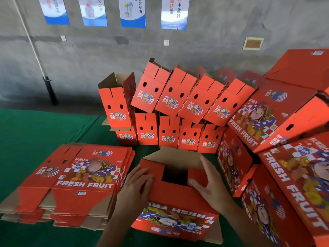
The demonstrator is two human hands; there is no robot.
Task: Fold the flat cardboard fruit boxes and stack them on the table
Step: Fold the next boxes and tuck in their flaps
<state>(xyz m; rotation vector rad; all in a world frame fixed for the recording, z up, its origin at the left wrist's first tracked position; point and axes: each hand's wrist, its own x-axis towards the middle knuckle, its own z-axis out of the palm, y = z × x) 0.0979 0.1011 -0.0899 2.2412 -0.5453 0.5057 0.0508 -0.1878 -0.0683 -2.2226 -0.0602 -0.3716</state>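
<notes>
I see a half-folded red fruit box (pixel 178 198) open-topped before me, flat boxes (pixel 78 182) piled left, folded boxes (pixel 179 106) stacked behind on the green table (pixel 35 136)

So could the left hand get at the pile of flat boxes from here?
Probably yes. The left hand rests on the half-folded orange cardboard box, and the pile of flat orange cardboard boxes lies right beside it with nothing between.

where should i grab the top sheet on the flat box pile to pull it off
Probably by its right edge, coming from the right. The stack of flat red cardboard fruit boxes lies fanned there, so the top sheet's edge stands clear, nearest the hands at the half-folded red cardboard box; brown flaps look floppier.
</notes>
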